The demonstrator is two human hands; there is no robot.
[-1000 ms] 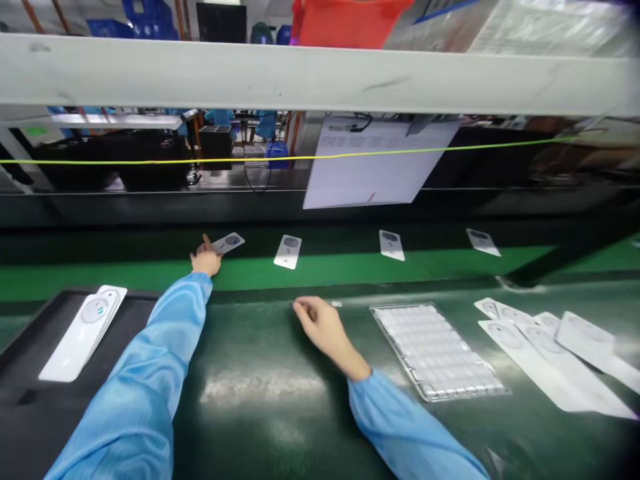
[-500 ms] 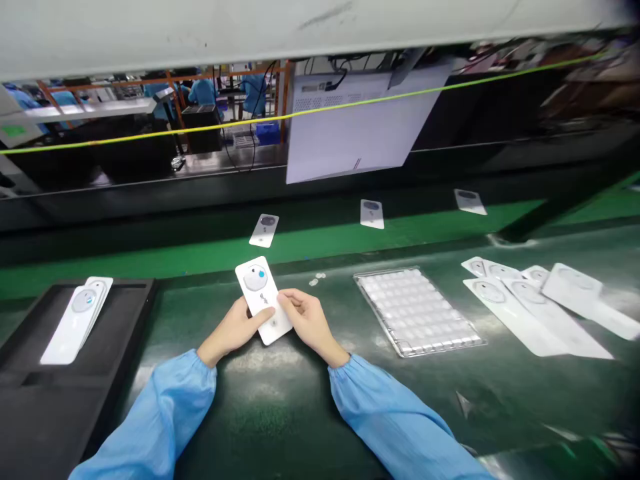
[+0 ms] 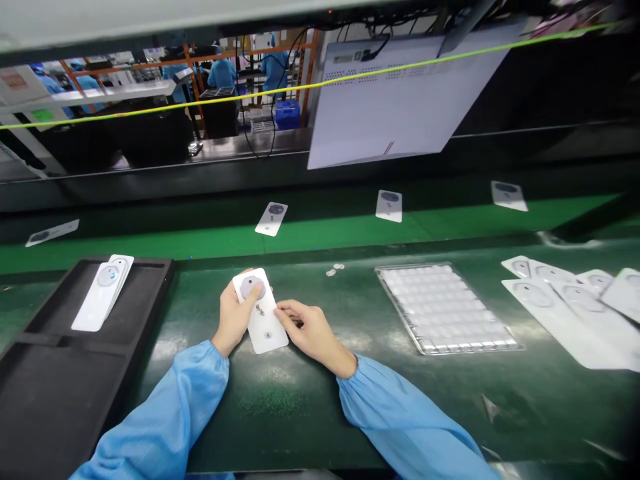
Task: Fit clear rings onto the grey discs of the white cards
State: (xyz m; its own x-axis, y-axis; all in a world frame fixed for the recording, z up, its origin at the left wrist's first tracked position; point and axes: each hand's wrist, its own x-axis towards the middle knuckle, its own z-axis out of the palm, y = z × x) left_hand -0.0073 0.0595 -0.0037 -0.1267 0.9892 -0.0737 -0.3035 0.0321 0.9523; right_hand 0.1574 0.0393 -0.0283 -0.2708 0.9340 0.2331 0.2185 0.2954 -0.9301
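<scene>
A white phone back cover with a round grey camera area and small dark print is held tilted above the green bench. My left hand grips it from the left side, its thumb lying over the camera area and its other fingers hidden behind. At the cover's right edge, the thumb and forefinger of my right hand are pinched together; whether anything small is between them I cannot make out. Several similar covers lie stacked in a black tray to the left.
To the right lies a clear plastic tray of white pieces, then a fanned group of white covers. Small whitish bits lie beyond my hands. Single covers sit along the green strip behind. A yellow-green cord crosses in front.
My left thumb has moved from the cover's lower part up onto the camera area, where a blue dot was visible. The cover has turned more upright. The view has shifted left.
</scene>
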